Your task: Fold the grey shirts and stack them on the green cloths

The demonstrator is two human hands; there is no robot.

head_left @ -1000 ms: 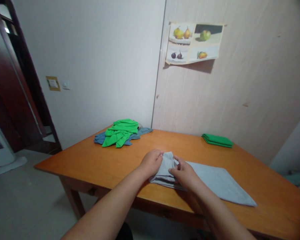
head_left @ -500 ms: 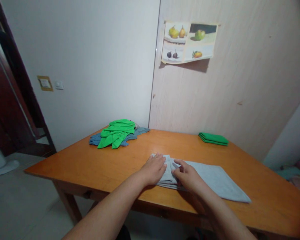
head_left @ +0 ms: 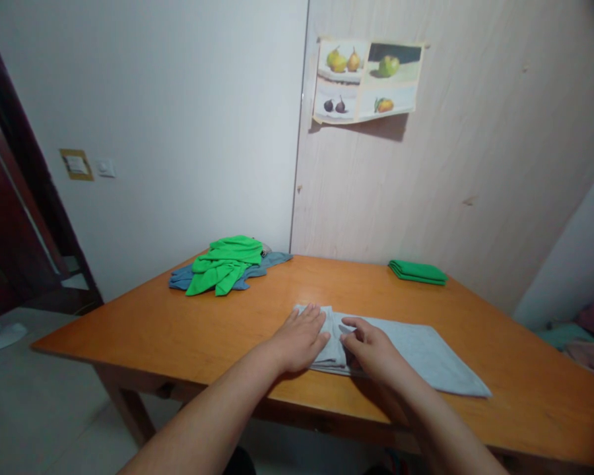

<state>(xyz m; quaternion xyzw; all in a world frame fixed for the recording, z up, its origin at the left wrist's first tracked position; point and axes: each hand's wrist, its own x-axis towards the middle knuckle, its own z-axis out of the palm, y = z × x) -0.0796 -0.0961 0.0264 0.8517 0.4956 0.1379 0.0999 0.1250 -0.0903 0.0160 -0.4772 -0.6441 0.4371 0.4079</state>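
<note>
A light grey cloth (head_left: 416,351), which looks like a garment, lies lengthwise near the table's front edge. Its left end is folded over into a short, layered flap (head_left: 332,353). My left hand (head_left: 301,338) rests palm down on that flap, fingers stretched out. Just to the right of the flap's edge, my right hand (head_left: 369,344) is over the cloth, with index finger and thumb apart and no fabric visible between them. Its other fingers are mostly hidden under the hand, so whether they touch the cloth is unclear.
On the wooden table (head_left: 153,323), a rumpled bright green garment (head_left: 228,260) lies over blue-grey fabric (head_left: 181,278) at the back left. A neatly folded green cloth (head_left: 416,272) sits at the back right. The wall (head_left: 228,132) rises behind the table.
The view has shifted slightly to the right. Both hands keep nearly the same pose on the grey cloth, and the layers of the flap under the left hand look a little flatter.
</note>
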